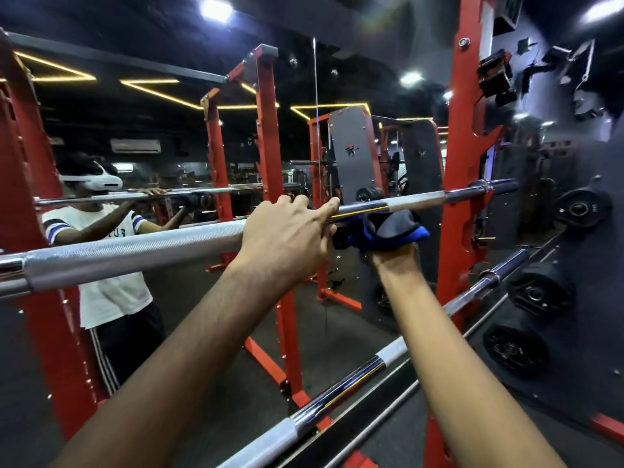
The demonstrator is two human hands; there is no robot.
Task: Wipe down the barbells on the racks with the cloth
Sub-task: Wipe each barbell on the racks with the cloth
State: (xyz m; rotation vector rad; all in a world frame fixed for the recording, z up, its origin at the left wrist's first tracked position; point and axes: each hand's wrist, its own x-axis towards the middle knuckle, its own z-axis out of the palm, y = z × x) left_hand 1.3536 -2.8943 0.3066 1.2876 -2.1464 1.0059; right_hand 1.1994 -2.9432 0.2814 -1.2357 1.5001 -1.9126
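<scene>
Left hand [287, 231] is up on the top barbell [135, 251], fingers curled over the bar and the thumb tucked below, gripping it near the middle where the rough grip section ends and the smooth chrome begins. Right hand [395, 261] comes in from underneath, just beside the left, clutching the cloth [391, 228]. The cloth is blue and grey, bunched up in my palm, and its top edge is pushed up against the underside of the bar. The bar runs across in front of me at about chest height and its far end rests on the red rack post [462, 163] on my right. Below my forearms a lower barbell [337, 400] runs along the same way, with neither hand on it. Black weight plates [582, 208] hang on the wall to the right. Straight ahead is a mirror [189, 157] showing my reflection with both arms up at the bar.
</scene>
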